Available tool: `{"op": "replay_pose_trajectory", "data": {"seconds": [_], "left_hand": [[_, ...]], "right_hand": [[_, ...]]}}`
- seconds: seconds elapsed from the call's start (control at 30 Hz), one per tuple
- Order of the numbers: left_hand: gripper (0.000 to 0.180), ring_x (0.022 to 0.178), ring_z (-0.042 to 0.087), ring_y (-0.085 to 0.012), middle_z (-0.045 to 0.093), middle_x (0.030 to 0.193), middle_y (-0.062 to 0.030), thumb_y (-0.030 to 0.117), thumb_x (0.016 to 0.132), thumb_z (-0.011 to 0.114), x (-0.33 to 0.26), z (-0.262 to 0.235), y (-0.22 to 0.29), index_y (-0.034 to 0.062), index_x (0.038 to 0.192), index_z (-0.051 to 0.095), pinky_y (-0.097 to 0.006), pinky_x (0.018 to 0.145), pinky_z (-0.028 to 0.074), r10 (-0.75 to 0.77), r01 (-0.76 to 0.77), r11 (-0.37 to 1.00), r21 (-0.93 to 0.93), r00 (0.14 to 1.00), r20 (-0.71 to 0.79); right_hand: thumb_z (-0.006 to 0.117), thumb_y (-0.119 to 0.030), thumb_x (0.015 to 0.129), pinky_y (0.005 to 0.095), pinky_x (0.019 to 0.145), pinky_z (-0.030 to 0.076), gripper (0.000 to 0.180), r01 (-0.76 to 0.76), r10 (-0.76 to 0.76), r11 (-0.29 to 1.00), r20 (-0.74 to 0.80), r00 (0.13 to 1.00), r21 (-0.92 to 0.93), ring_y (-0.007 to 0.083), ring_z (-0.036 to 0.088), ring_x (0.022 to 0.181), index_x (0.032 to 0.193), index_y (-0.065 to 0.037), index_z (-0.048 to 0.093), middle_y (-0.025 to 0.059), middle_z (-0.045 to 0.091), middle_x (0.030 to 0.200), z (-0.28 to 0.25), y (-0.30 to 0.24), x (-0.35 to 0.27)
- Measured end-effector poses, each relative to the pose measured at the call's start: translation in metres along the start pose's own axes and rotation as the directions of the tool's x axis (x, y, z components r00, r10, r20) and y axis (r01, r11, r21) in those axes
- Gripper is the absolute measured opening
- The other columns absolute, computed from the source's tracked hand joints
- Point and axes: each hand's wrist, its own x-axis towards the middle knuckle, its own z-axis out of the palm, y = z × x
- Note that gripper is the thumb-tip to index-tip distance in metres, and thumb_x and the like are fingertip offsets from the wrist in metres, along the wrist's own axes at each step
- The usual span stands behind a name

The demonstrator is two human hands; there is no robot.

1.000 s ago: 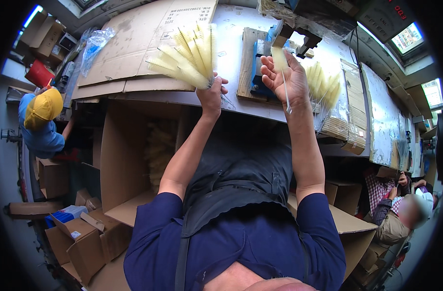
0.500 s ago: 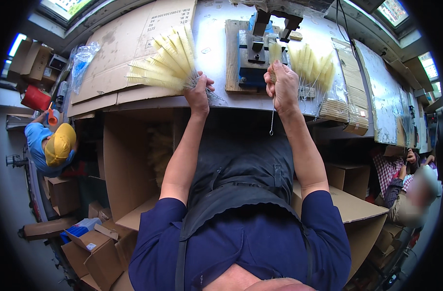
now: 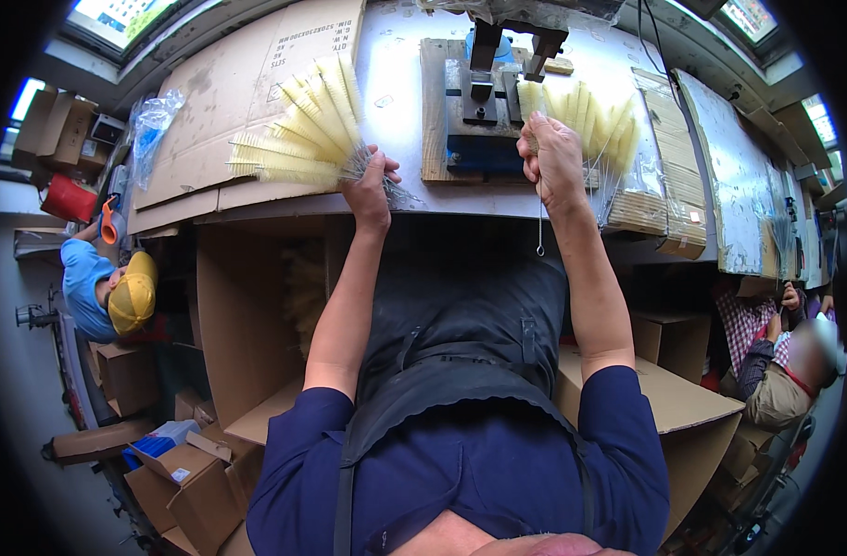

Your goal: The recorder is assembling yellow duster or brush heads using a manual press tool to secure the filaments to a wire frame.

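A fanned bunch of pale yellow bottle brushes [image 3: 303, 130] is in my left hand [image 3: 371, 190], which is closed around their twisted wire stems. The bristle ends spread to the left above flat cardboard. My right hand [image 3: 555, 159] is closed on a single bottle brush [image 3: 531, 96]. Its pale bristles stick up past my fingers, and its wire stem hangs below to a small loop. That brush is just right of a blue and black bench press [image 3: 479, 116] on a wooden board. More bottle brushes [image 3: 600, 116] lie in a row to the right of my right hand.
Flattened cardboard [image 3: 229, 93] covers the left of the bench [image 3: 391, 56]. A cardboard stack [image 3: 669, 153] lies at the right. Open cartons [image 3: 247, 306] stand beneath the bench. One person in a yellow cap [image 3: 132, 292] works at left, another person [image 3: 794, 357] at right.
My right hand and its brush have shifted slightly right, away from the press. My left hand, still holding the bunch, has moved a little left and down.
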Motion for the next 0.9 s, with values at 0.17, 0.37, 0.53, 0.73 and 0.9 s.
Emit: {"op": "replay_pose_trajectory", "data": {"seconds": [0.17, 0.37, 0.53, 0.73, 0.9], "left_hand": [[0.018, 0.061, 0.06, -0.0165, 0.064, 0.077, -0.0111, 0.004, 0.095, 0.058, 0.001, -0.002, -0.007, -0.0037, 0.111, 0.053, -0.026, 0.057, 0.051, 0.036, -0.037, 0.998, -0.043, 0.999, -0.015], [0.02, 0.06, 0.06, -0.0151, 0.065, 0.079, -0.0106, 0.007, 0.097, 0.057, -0.001, 0.005, -0.004, -0.0023, 0.115, 0.053, -0.026, 0.056, 0.051, 0.034, -0.034, 0.998, -0.043, 0.999, 0.007], [0.008, 0.062, 0.06, -0.0133, 0.064, 0.079, -0.0072, 0.01, 0.098, 0.058, 0.0, -0.012, -0.009, 0.0025, 0.102, 0.059, -0.025, 0.055, 0.05, 0.009, -0.01, 1.0, -0.019, 0.999, -0.047], [0.011, 0.059, 0.06, -0.0135, 0.063, 0.077, -0.005, 0.01, 0.093, 0.069, 0.002, -0.003, 0.007, 0.0021, 0.096, 0.062, -0.026, 0.052, 0.051, -0.097, 0.077, 0.97, -0.228, 0.992, -0.078], [0.015, 0.06, 0.061, -0.0158, 0.061, 0.075, -0.005, 0.011, 0.093, 0.068, -0.029, -0.005, 0.024, 0.0003, 0.102, 0.063, -0.029, 0.057, 0.052, -0.209, 0.244, 0.887, -0.392, 0.969, 0.13]], "right_hand": [[0.052, -0.021, 0.101, 0.0196, 0.035, 0.031, 0.026, -0.012, 0.011, 0.999, -0.013, 1.0, -0.046, 0.0035, 0.037, 0.04, 0.081, -0.006, 0.058, 0.0017, 0.052, 0.062, 0.005, -0.015, 0.003], [0.056, -0.023, 0.101, 0.0187, 0.032, 0.033, 0.026, -0.082, 0.08, 0.995, 0.046, 0.996, 0.049, 0.0031, 0.038, 0.036, 0.083, -0.004, 0.056, 0.002, 0.052, 0.06, -0.007, -0.018, 0.006], [0.054, -0.03, 0.102, 0.0187, 0.032, 0.031, 0.031, -0.009, -0.002, 0.972, -0.044, 0.999, -0.233, 0.0025, 0.039, 0.037, 0.092, 0.0, 0.06, 0.0021, 0.054, 0.061, -0.039, -0.015, 0.017], [0.054, -0.03, 0.101, 0.0278, 0.066, 0.054, 0.042, 0.228, -0.713, 0.354, -0.104, 0.694, -0.907, 0.019, 0.065, 0.077, 0.126, 0.003, 0.055, 0.0162, 0.066, 0.098, -0.112, -0.015, 0.061], [0.055, -0.014, 0.102, 0.0229, 0.061, 0.054, 0.018, 0.462, -0.528, 0.765, -0.026, 0.849, -0.448, 0.0102, 0.064, 0.072, 0.106, 0.001, 0.065, 0.0067, 0.069, 0.089, -0.037, -0.003, -0.01]]}}
